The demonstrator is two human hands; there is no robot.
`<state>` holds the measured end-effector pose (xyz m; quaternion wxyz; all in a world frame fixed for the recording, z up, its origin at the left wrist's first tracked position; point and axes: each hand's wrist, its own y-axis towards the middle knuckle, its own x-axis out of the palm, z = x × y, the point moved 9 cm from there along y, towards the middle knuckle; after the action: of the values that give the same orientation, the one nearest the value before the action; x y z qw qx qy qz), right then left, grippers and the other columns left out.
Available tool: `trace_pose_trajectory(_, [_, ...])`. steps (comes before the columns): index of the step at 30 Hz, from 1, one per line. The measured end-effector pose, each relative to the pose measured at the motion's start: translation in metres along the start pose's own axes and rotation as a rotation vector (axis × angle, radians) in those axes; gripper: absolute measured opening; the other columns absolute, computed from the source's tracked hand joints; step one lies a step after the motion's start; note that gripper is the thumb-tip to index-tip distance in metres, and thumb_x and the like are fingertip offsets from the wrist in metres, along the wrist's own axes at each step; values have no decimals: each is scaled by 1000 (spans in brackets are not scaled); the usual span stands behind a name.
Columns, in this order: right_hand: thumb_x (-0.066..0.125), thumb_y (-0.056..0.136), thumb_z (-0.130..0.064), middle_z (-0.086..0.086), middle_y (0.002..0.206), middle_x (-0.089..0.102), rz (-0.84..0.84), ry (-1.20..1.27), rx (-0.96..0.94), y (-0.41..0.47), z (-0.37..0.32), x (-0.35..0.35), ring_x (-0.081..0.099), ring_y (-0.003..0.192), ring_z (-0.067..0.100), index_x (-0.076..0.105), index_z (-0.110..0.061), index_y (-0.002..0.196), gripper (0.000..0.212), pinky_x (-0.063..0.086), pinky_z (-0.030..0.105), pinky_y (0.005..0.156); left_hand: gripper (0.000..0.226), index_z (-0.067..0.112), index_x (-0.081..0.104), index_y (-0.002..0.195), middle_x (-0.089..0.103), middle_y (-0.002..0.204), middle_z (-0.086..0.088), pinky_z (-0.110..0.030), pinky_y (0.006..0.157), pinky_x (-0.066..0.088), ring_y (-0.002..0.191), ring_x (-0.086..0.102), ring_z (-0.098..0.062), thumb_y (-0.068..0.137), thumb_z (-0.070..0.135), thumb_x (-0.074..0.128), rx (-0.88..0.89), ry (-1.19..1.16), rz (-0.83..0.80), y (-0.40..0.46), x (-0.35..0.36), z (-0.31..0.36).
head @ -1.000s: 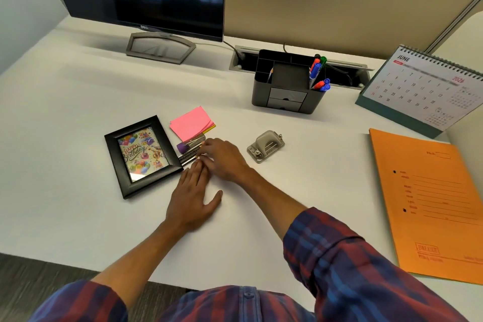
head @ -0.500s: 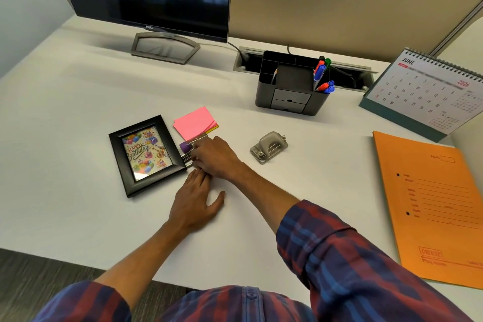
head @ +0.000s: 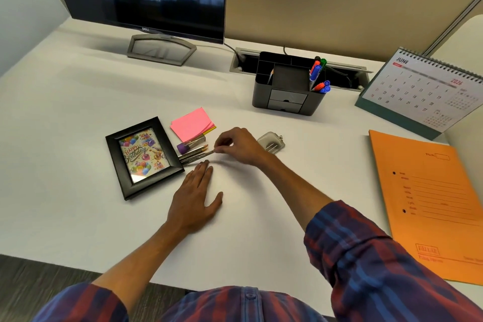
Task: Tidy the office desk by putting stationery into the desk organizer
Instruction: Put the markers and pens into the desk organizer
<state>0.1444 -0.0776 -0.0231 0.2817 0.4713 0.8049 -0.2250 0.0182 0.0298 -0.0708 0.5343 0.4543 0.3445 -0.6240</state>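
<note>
My right hand (head: 236, 145) pinching end of pencil bundle (head: 194, 155) beside picture frame (head: 143, 157). My left hand (head: 194, 197) flat on desk (head: 78, 102), fingers straight. Desk organizer (head: 287, 86) well apart, behind.

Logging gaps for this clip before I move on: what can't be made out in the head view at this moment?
- Hole punch: its near-left part is hidden behind the right hand.
- Pencils: bunched together, count unclear; whether the right hand pinches one or several cannot be told.
- Desk organizer: rear compartments too dark to see inside.
- Orange folder: cut off by the right edge; print too small.
</note>
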Motion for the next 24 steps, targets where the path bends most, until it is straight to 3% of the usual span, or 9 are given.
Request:
trace_pose_trajectory(4, [78,76,-5,6,82,73,180,401,94,-10,15,-40,67,75,10,74,-6,89,13,54,26,79,77,14,30,152,18,161,2,-27,119,13,148,15,-11,90,60,32,-2,-3,3,0,0,0])
trace_pose_trajectory(8, [77,76,1,4,78,72,367,578,125,-15,22,-77,69,73,9,69,-3,92,18,52,18,72,77,14,29,152,18,161,2,-28,119,12,148,12,-9,90,60,31,9,-7,5,0,-1,1])
trace_pose_trajectory(13, [76,78,-6,3,82,73,671,456,53,-24,17,-135,71,77,10,70,-3,95,19,58,23,74,77,15,29,152,18,161,3,-27,119,11,148,13,-9,90,61,30,7,-10,3,1,1,0])
trace_pose_trajectory(18, [71,86,-15,-4,87,71,902,243,-56,-29,2,-194,68,80,3,71,-7,98,15,56,17,77,76,15,29,152,18,161,3,-29,119,14,148,13,-11,90,60,32,7,-4,15,0,1,-1])
trace_pose_trajectory(24, [66,90,-16,-3,84,70,1092,145,-83,-25,-1,-237,66,76,4,70,-6,94,11,55,16,73,78,18,11,156,5,164,4,-31,121,5,150,0,-9,92,57,34,38,-10,5,3,1,1])
